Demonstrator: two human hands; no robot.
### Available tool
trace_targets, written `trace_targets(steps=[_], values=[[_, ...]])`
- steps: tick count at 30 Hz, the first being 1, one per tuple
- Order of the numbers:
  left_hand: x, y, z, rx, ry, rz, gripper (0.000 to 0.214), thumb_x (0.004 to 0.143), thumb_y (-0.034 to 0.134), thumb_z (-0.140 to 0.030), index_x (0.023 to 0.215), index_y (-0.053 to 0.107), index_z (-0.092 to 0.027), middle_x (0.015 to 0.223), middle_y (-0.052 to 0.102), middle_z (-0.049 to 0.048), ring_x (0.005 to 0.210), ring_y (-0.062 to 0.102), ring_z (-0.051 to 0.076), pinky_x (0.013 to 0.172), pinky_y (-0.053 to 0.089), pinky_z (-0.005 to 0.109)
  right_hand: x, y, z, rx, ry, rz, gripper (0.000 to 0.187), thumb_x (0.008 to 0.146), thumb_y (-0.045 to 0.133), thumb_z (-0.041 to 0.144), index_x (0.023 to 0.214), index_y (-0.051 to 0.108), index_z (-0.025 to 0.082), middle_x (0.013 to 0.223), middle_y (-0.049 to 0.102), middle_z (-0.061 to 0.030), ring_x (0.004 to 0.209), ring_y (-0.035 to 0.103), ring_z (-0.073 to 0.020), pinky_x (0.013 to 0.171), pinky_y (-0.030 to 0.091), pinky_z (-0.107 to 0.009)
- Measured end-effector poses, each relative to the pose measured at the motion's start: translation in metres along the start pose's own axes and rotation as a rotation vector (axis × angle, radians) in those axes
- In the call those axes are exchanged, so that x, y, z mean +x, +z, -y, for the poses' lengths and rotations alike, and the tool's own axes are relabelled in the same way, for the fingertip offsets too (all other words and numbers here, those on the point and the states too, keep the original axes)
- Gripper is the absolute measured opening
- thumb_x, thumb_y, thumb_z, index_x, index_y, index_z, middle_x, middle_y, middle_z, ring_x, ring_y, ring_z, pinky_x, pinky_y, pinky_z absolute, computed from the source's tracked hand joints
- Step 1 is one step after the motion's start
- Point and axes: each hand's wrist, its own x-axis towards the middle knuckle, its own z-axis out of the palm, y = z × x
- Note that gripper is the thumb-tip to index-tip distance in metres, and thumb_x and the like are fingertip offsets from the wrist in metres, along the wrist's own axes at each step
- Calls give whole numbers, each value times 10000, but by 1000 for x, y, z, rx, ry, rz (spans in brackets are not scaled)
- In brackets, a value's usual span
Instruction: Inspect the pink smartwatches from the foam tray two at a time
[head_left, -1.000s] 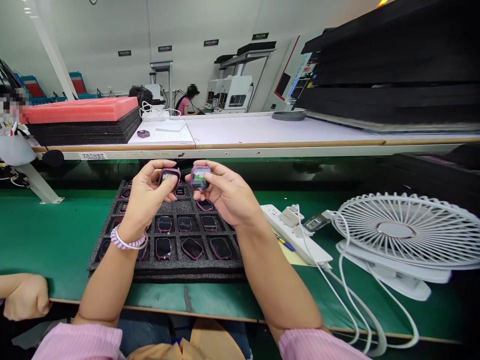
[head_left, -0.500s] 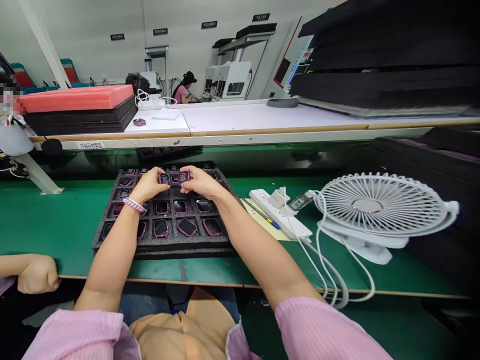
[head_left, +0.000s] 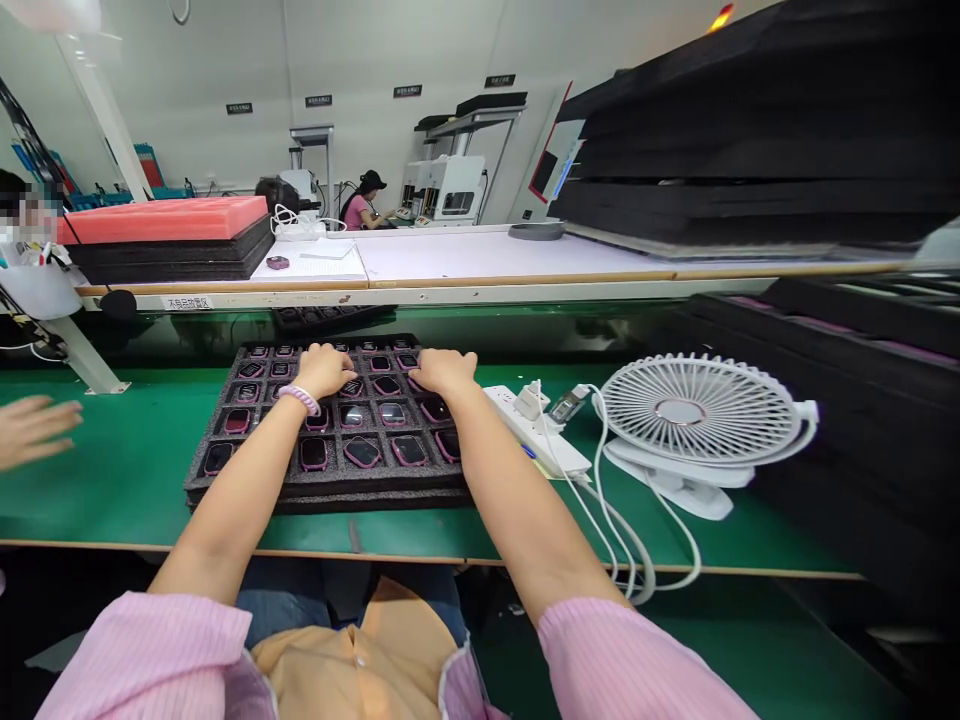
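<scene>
A black foam tray (head_left: 225, 478) lies on the green bench and holds several purple-cased smartwatch bodies (head_left: 362, 452) in its pockets. My left hand (head_left: 326, 368), with a beaded band at the wrist, rests on the tray's middle rows, fingers curled down over the pockets. My right hand (head_left: 444, 370) rests beside it to the right, fingers also bent down onto the tray. What lies under either set of fingertips is hidden.
A white power strip (head_left: 525, 428) and a white desk fan (head_left: 697, 410) with trailing cables stand right of the tray. Another person's hand (head_left: 30, 430) reaches in at the left. Black foam stacks (head_left: 750, 150) fill the right; pink foam (head_left: 161, 218) sits back left.
A second ago each hand held a watch body up close. Both hands lowered them to the tray's back rows, then drew slightly toward the middle. The other person's hand opened and rose.
</scene>
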Motion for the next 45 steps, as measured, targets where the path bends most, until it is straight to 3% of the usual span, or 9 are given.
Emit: trace_targets(steps=[5, 9, 12, 16, 21, 27, 32, 37, 45], values=[[26, 36, -48, -126, -24, 22, 352, 971, 716, -385, 1227, 684, -145, 1468, 578, 131, 1453, 460, 335, 1235, 360, 602, -5, 10, -10, -21, 31, 49, 302, 1035, 685, 241, 1303, 724, 107, 1383, 661, -231, 1386, 560, -386, 1169, 328, -547], [30, 49, -53, -360, -77, 6, 299, 902, 797, -352, 1087, 699, -138, 1376, 629, 125, 1384, 518, 329, 1203, 397, 597, -4, 19, -10, 135, 72, 23, 322, 965, 728, 172, 1277, 716, 96, 1371, 651, -257, 1358, 582, -409, 1118, 411, -536], [22, 35, -45, -646, -30, -35, 238, 819, 848, -240, 867, 637, -141, 1175, 704, 111, 1201, 626, 269, 1112, 483, 473, -2, 20, -13, 361, 84, -45, 248, 916, 704, 81, 1162, 733, 90, 1346, 647, -262, 1353, 573, -421, 1117, 421, -527], [0, -4, -28, -1073, 56, -83, 172, 949, 691, -265, 998, 556, -171, 1068, 731, 84, 881, 716, 159, 864, 590, 327, -7, 16, -8, 823, -18, -119, 270, 1000, 575, 119, 1260, 640, 151, 1363, 647, -180, 1165, 661, -264, 986, 521, -380], [-26, -34, 4, -1339, 50, -179, 262, 924, 725, -379, 963, 595, -154, 800, 654, 31, 573, 549, 75, 565, 452, 185, -19, 12, 28, 1402, -225, 134, 200, 1015, 595, 279, 1176, 620, 163, 1095, 740, -118, 616, 597, -121, 628, 539, -259], [-46, -34, 19, -1319, 37, -399, 298, 781, 766, -172, 1036, 612, -152, 827, 606, -16, 648, 508, 82, 598, 400, 195, -34, 3, 69, 1825, -456, 410, 250, 869, 775, 176, 1094, 666, 175, 960, 737, -56, 812, 752, -176, 781, 631, -277], [-60, -37, 9, -1028, 131, -651, 368, 817, 681, -204, 1177, 611, -172, 1030, 666, 33, 888, 606, 152, 799, 493, 267, -50, -11, 70, 1883, -680, 386, 536, 777, 966, 273, 1240, 699, 233, 1055, 720, -12, 804, 747, -149, 785, 645, -265], [-68, -33, 2, -946, 183, -706, 382, 836, 654, -305, 1194, 612, -181, 976, 667, 45, 816, 607, 170, 680, 482, 267, -57, -12, 64, 1841, -722, 343, 498, 811, 954, 329, 1242, 716, 257, 998, 697, -2, 718, 710, -133, 687, 611, -252], [-62, -32, 8, -986, 187, -656, 482, 793, 675, -288, 1253, 630, -150, 1025, 687, 65, 855, 625, 165, 762, 524, 270, -52, -15, 56, 1875, -635, 408, 459, 824, 930, 288, 1238, 737, 246, 967, 701, -2, 760, 655, -109, 722, 576, -211]])
